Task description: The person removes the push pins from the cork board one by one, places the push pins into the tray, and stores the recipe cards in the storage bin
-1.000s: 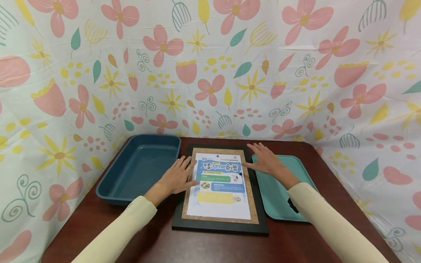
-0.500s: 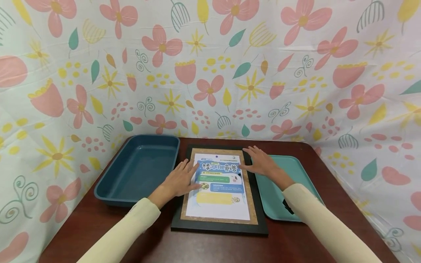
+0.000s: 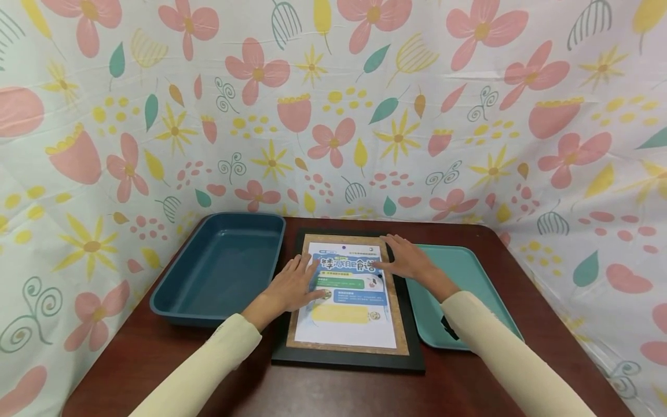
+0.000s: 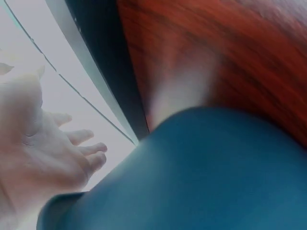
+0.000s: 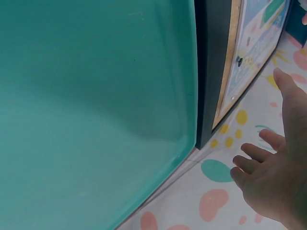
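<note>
A cork board [image 3: 401,330] in a black frame lies on the table, with a printed sheet of paper [image 3: 341,336] on it. Dark pushpins show on the sheet, one at its top edge and another pushpin [image 3: 380,276] by its right edge. My left hand [image 3: 286,286] hovers with spread fingers over the board's left side, its fingertips overlapping the sheet. Over the upper right side is my right hand [image 3: 411,263], fingers straight and thumb pointing inward across the sheet. Both hands hold nothing. The right wrist view shows the right hand [image 5: 271,184] beyond the board's edge.
To the left of the board stands a deep blue basin [image 3: 172,278]. A flat teal tray [image 3: 432,324] lies at the right, partly under the right forearm, with a small black item [image 3: 449,328] at the sleeve. Flowered cloth [image 3: 333,145] hangs behind the brown table [image 3: 333,394].
Both hands have drifted inward over the board, the left one rightward and the right one leftward. The board, basin and tray stay in place.
</note>
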Tool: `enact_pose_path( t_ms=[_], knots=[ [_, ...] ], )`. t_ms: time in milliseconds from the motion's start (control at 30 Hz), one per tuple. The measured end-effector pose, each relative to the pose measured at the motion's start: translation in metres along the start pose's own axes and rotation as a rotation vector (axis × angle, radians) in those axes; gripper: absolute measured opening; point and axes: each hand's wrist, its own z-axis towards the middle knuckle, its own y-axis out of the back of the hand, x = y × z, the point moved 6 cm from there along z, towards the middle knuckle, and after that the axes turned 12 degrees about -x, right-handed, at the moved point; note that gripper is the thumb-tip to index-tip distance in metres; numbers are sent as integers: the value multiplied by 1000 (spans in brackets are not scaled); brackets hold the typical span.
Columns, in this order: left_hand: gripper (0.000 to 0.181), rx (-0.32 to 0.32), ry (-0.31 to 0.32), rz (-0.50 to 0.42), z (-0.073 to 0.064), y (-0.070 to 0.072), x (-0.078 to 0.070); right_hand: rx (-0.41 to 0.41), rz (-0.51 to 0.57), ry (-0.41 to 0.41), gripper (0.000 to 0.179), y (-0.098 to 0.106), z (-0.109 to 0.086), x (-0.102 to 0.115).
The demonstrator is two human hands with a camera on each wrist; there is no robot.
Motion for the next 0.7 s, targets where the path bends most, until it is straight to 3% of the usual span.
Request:
enact_pose_path(
  t_ms=[333,700],
  knots=[
    [83,51,16,-22,-2,-6,-4,-5,2,9,94,-5,1,4],
    [84,131,101,-73,-5,-13,1,-1,39,46,87,-20,9,7]
  ],
)
